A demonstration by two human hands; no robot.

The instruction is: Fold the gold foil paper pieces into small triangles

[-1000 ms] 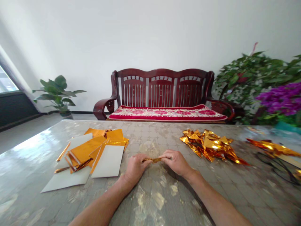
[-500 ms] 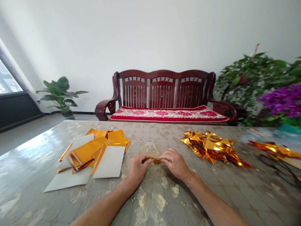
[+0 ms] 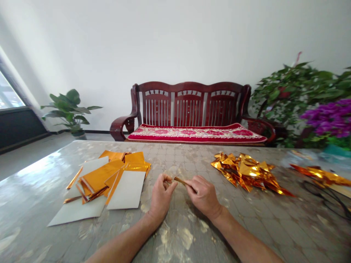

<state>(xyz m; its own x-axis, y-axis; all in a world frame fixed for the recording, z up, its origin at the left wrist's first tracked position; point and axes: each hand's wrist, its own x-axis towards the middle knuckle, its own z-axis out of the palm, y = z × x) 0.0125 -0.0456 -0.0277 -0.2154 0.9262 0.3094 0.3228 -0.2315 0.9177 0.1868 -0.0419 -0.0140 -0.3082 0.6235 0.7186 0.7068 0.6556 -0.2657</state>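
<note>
Gold foil strip [image 3: 180, 180], seemingly part-worked before the middle of the bench [image 3: 189, 87], is gripped by the right hand [image 3: 203, 193], while the left hand [image 3: 161, 195] curls beside its tip, grip undeterminable; shaped foil pieces [image 3: 248, 170] before the bench's right end appear done, flat foil sheets [image 3: 104, 175] before its left outstanding.

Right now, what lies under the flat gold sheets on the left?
Pale card juts out from beneath the flat gold sheets, with the tabletop around it. Whatever else the sheets cover is hidden.
</note>
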